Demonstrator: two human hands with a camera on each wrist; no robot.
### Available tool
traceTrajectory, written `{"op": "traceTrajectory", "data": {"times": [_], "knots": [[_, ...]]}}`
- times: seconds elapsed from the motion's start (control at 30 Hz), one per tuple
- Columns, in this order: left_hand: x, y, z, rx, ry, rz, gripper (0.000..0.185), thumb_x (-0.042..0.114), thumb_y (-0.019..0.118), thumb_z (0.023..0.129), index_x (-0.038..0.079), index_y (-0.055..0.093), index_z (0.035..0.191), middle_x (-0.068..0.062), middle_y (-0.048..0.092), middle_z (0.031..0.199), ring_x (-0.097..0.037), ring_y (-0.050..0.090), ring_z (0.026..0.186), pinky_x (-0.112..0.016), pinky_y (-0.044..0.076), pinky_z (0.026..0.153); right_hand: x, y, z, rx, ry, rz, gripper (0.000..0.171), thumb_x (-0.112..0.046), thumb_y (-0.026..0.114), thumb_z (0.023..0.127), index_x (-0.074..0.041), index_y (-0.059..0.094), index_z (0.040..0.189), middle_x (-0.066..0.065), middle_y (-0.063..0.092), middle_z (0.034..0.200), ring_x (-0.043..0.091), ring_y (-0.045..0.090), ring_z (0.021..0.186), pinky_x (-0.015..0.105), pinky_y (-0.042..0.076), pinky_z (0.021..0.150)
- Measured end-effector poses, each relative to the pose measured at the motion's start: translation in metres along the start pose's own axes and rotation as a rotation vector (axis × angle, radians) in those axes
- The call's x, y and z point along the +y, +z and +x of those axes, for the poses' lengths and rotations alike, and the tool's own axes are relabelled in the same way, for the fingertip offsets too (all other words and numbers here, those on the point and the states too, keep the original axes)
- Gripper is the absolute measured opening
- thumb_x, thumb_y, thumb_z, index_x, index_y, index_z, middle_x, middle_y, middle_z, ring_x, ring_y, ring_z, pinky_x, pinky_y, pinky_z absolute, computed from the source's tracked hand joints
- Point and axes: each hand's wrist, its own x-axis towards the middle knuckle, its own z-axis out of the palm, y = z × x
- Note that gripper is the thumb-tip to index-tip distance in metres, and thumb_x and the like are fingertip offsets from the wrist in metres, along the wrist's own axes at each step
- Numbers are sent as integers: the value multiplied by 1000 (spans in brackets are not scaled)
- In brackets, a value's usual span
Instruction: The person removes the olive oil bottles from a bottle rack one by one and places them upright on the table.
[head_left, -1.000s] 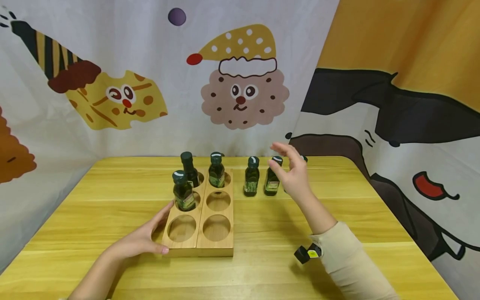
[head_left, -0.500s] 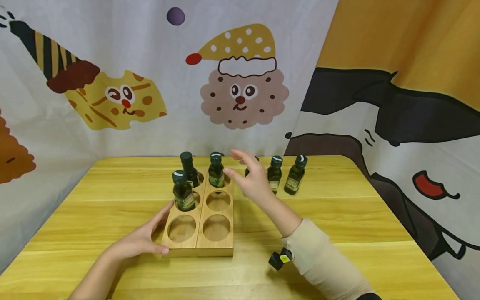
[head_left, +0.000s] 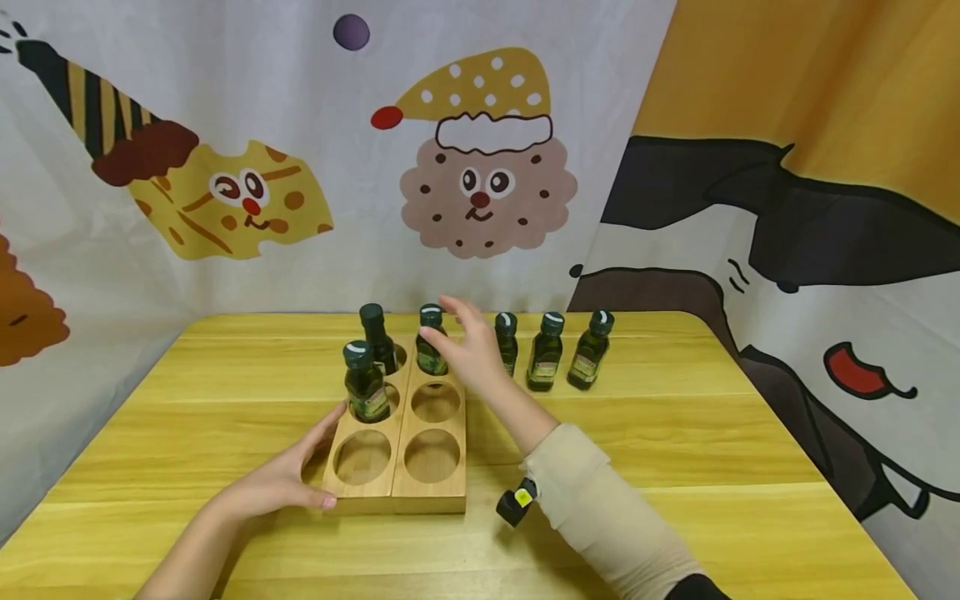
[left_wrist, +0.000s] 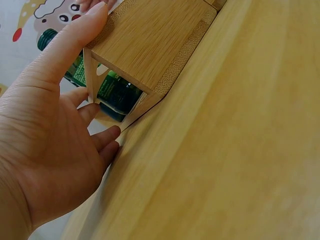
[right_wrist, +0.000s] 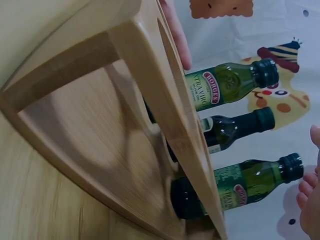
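In the head view, a wooden bottle rack (head_left: 397,450) with round holes holds several small dark green olive oil bottles: a front left bottle (head_left: 367,383), a rear left bottle (head_left: 374,329) and a rear right bottle (head_left: 431,346). My left hand (head_left: 281,479) grips the rack's left side, thumb at the front corner and fingers farther back. My right hand (head_left: 476,350) is raised beside the rear right bottle, thumb and fingers spread near its cap. In the right wrist view, a gap shows between those fingers (right_wrist: 307,192) and the bottle cap (right_wrist: 291,167).
Three more olive oil bottles stand in a row to the rack's right: a near one (head_left: 507,342) partly behind my right hand, a middle one (head_left: 545,354) and a far one (head_left: 591,350). Behind the wooden table (head_left: 675,400) hangs a cartoon-printed cloth (head_left: 300,100).
My right hand has moved left, from over the loose bottles to the rear right bottle in the rack, uncovering the far loose bottle. My left hand and the rack have stayed in place.
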Motion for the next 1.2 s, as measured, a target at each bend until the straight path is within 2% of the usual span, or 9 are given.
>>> {"op": "traceTrajectory", "data": {"times": [0.3,0.53,0.93,1.2], "knots": [[-1,1,0,3,10,16,115,12,81,75,17,-1,155,-27,-4,155,-58,8,133,-70,8,101,11,17,7,3,88,-30,59,-35,66,91,-14,46,142,5,50,137,21,49,120,39,48,92],[-3,1,-1,2,-2,7,115,11,81,75,19,-1,155,-25,-4,156,-57,7,134,-71,7,100,13,23,9,15,131,9,55,-34,64,92,-16,47,142,4,48,140,22,48,120,40,48,92],[-1,2,-1,2,-3,3,115,11,81,75,20,-1,155,-25,-4,156,-57,7,134,-71,7,100,14,28,13,80,153,48,40,-24,66,92,-14,58,130,5,56,131,23,53,117,36,49,91],[-4,1,1,6,8,17,116,9,81,74,18,-1,155,-23,-5,157,-57,7,134,-71,7,101,8,21,14,101,107,24,40,-22,67,91,-11,59,128,7,57,128,22,54,115,31,51,87]]}}
